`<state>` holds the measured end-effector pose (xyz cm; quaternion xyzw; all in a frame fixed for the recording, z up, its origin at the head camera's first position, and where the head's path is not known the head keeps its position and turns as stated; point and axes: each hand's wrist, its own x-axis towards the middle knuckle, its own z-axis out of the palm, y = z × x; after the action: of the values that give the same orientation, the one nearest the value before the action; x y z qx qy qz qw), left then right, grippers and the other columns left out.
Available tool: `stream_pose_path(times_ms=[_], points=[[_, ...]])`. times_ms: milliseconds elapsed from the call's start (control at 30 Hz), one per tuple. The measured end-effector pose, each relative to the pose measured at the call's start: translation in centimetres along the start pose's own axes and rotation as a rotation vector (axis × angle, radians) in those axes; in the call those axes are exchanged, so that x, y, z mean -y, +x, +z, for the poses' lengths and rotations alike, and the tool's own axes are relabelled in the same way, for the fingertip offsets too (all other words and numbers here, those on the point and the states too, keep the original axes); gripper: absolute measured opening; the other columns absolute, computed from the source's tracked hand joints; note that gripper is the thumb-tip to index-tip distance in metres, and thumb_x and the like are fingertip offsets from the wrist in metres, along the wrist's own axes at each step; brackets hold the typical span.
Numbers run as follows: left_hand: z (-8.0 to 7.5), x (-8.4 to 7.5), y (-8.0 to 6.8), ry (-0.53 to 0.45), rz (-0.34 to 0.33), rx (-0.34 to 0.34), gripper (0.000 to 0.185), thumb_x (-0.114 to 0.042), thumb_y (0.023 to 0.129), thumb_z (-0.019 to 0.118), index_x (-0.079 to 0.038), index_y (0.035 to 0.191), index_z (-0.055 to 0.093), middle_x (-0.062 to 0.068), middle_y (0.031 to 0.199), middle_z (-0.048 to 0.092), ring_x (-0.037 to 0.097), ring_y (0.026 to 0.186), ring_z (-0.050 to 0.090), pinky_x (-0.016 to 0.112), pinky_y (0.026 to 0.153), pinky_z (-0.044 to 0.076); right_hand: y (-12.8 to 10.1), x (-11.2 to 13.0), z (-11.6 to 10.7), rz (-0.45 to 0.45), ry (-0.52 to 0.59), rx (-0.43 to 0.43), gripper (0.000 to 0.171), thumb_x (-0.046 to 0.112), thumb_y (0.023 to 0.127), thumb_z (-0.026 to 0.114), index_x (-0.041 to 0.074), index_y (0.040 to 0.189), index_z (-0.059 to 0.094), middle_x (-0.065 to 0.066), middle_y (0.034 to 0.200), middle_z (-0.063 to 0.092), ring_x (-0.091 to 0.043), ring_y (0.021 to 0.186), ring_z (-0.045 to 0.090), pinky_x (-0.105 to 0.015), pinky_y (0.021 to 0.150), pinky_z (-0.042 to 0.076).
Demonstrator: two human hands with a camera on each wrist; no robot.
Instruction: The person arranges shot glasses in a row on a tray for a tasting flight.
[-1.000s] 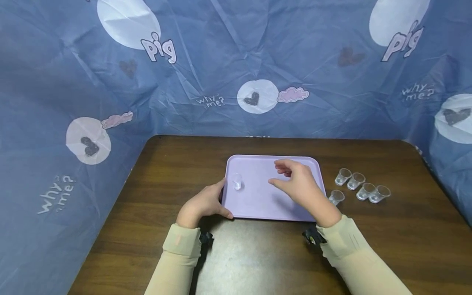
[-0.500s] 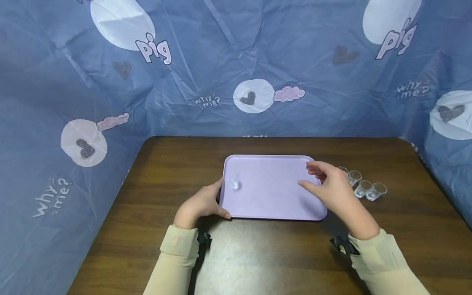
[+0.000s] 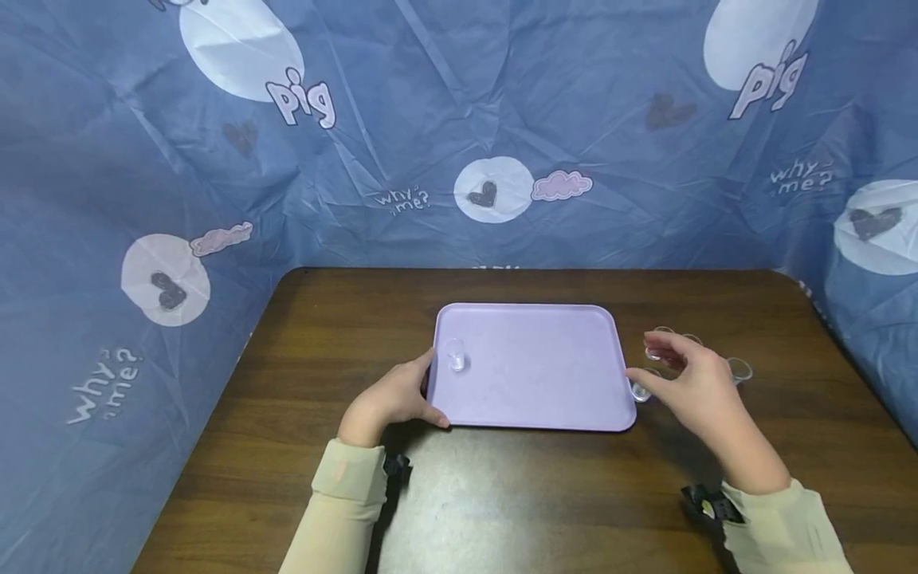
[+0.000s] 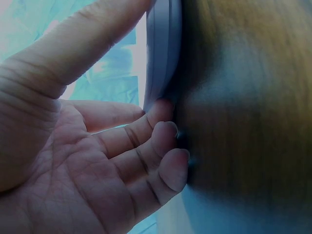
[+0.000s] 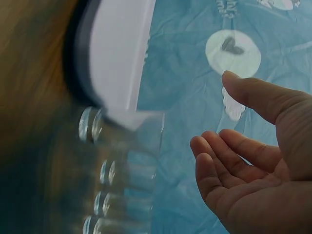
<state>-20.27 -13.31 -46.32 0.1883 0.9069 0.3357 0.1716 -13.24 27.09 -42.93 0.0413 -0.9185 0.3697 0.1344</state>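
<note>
The lavender tray lies flat mid-table, its long axis running left to right. The left hand grips its near-left corner, thumb on the rim, fingers curled beneath. The right hand, over the tray a second ago, now hovers with fingers apart, holding nothing, above the clear cups beside the tray's right edge. One small cup stands on the tray's left part.
</note>
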Motion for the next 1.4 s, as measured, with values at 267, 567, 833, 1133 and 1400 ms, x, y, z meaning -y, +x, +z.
stream_pose_path(times_ms=[267, 567, 833, 1133, 1400], points=[[0.2, 0.1, 0.0, 0.001, -0.003, 0.002, 0.117, -0.016, 0.057, 0.102, -0.005, 0.154, 0.037, 0.012, 0.119, 0.065, 0.025, 0.104, 0.061, 0.044, 0.094, 0.047, -1.2, -1.7, -0.2, 0.07, -0.046, 0.036, 0.062, 0.029, 0.082, 0.088, -0.006, 0.127, 0.064, -0.023, 0.114, 0.069, -0.041, 0.101, 0.064, -0.055, 0.083, 0.051], [0.1, 0.1, 0.0, 0.004, -0.023, 0.007, 0.119, -0.017, 0.059, 0.102, -0.003, 0.156, 0.035, 0.012, 0.118, 0.065, 0.025, 0.104, 0.061, 0.044, 0.094, 0.047, -1.6, -3.3, 0.5, 0.073, -0.094, 0.02, 0.06, 0.026, 0.079, 0.09, -0.006, 0.123, 0.066, -0.021, 0.106, 0.072, -0.036, 0.091, 0.068, -0.038, 0.076, 0.051], [0.1, 0.3, 0.1, 0.005, -0.025, 0.004, 0.121, -0.018, 0.059, 0.102, -0.002, 0.157, 0.032, 0.014, 0.123, 0.064, 0.025, 0.107, 0.06, 0.044, 0.096, 0.047, -1.7, -4.4, 1.2, 0.081, -0.069, 0.038, 0.051, 0.019, 0.079, 0.09, -0.009, 0.116, 0.069, -0.022, 0.104, 0.072, -0.035, 0.09, 0.07, -0.02, 0.071, 0.05], [0.1, 0.3, 0.0, 0.007, -0.035, 0.003, 0.12, -0.019, 0.059, 0.102, -0.003, 0.156, 0.034, 0.014, 0.124, 0.064, 0.025, 0.108, 0.06, 0.044, 0.096, 0.047, -1.5, -4.7, 1.7, 0.117, -0.073, 0.072, 0.043, 0.018, 0.08, 0.089, -0.008, 0.109, 0.071, -0.015, 0.094, 0.072, -0.029, 0.083, 0.07, -0.022, 0.066, 0.052], [0.0, 0.1, 0.0, 0.015, -0.03, 0.0, 0.123, -0.02, 0.06, 0.102, -0.002, 0.158, 0.03, 0.016, 0.129, 0.062, 0.026, 0.111, 0.059, 0.044, 0.098, 0.046, -1.5, -4.9, 1.9, 0.117, -0.113, 0.068, 0.04, 0.017, 0.079, 0.089, -0.006, 0.107, 0.072, -0.01, 0.087, 0.071, -0.022, 0.078, 0.065, -0.026, 0.064, 0.052]])
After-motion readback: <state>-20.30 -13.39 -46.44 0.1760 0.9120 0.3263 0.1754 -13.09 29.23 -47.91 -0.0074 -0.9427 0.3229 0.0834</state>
